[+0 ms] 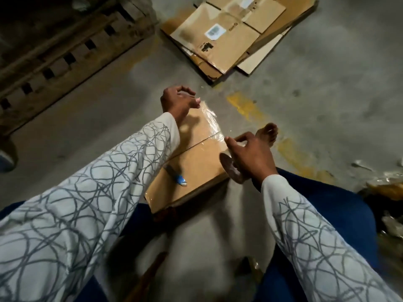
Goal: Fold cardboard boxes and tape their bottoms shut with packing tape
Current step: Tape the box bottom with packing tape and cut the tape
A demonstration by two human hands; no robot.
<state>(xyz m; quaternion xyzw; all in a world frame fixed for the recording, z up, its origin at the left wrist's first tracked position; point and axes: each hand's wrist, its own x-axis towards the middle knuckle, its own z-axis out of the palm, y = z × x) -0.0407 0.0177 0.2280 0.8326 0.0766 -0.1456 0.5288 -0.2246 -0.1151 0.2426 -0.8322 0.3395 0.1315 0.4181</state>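
Observation:
A folded brown cardboard box (pixel 192 162) lies on the concrete floor in front of me, its two flaps meeting at a centre seam. Clear packing tape (pixel 212 120) stretches across the box's far right part. My left hand (pixel 177 101) pinches the tape's free end above the box's far corner. My right hand (pixel 248 153) grips the tape roll (pixel 229 168) over the box's right edge. A small blue-handled cutter (pixel 176 176) rests on the box top near my left sleeve.
A stack of flattened cardboard boxes (pixel 226 33) lies on the floor ahead. A wooden pallet (pixel 65 44) stands at the far left. A bare foot (pixel 267 134) sits just beyond the box's right side. Plastic scraps (pixel 386 186) lie at the right edge.

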